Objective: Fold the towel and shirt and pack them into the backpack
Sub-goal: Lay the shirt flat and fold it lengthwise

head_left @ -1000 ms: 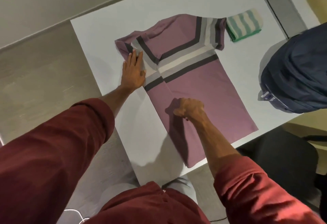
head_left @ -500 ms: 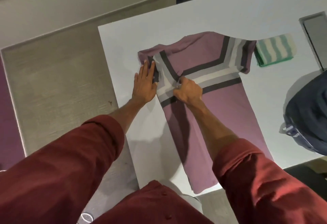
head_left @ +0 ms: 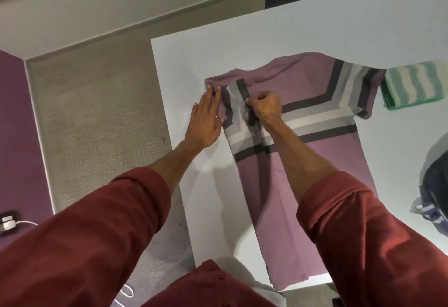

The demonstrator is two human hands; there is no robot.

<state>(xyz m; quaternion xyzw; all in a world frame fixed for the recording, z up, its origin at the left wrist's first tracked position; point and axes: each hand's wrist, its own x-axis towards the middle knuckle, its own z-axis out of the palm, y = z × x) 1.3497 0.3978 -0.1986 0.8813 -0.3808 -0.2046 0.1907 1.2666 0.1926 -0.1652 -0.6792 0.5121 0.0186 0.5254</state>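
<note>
I am folding the striped purple shirt [head_left: 315, 166], which is lying flat by the surface's [head_left: 242, 40] left edge. My left hand [head_left: 204, 120], fingers straight, is pressing the tucked sleeve, and my right hand [head_left: 265, 106] is pinching the fold. Next, probably, the right sleeve. The folded green-striped towel [head_left: 412, 86] and dark backpack [head_left: 436, 185] are sitting toward the right edge, obstructing nothing.

R hand [head_left: 265, 105] went from the lower shirt [head_left: 315, 161] body up the folded edge to the striped shoulder, fingers now curled pinching fabric just beside L hand [head_left: 206, 122]; view panned left, backpack [head_left: 436, 185] mostly cut off.
</note>
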